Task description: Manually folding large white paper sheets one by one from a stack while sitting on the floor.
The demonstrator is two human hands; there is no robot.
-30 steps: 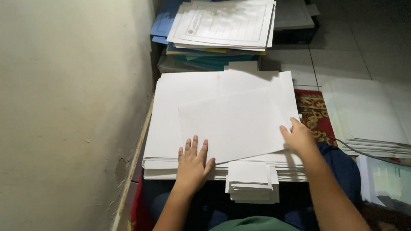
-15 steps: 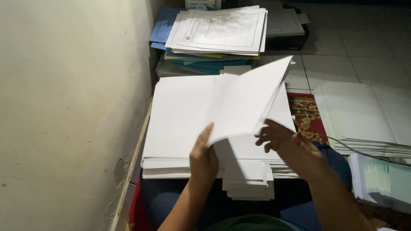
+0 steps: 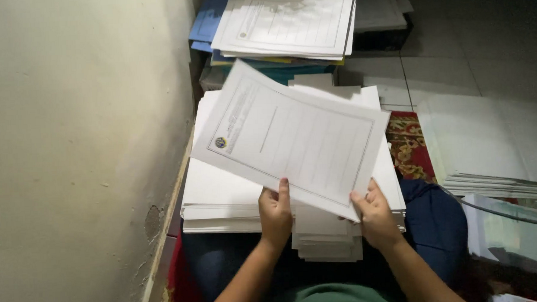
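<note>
1. While the person sat on the floor, both hands held up one printed sheet (image 3: pixel 295 144) over a big stack of white paper (image 3: pixel 222 192) on the lap.
2. The left hand (image 3: pixel 275 214) pinched the sheet's near edge at about 7 o'clock, with its fingers closed on the paper.
3. The right hand (image 3: pixel 374 216) gripped the near corner at about 5 o'clock, its fingers closed on the sheet too.
4. The sheet was tilted, face up, above the stack and not touching it.
5. At 12 o'clock sat another pile of printed sheets (image 3: pixel 290 23) on blue folders (image 3: pixel 205 24).
6. At 3 o'clock more white paper (image 3: pixel 491 147) lay on the floor.
7. It looked like a sorting step, with the sheet just picked up.
8. The next move would likely need a gentle carry to a pile, keeping the sheet flat.
</note>
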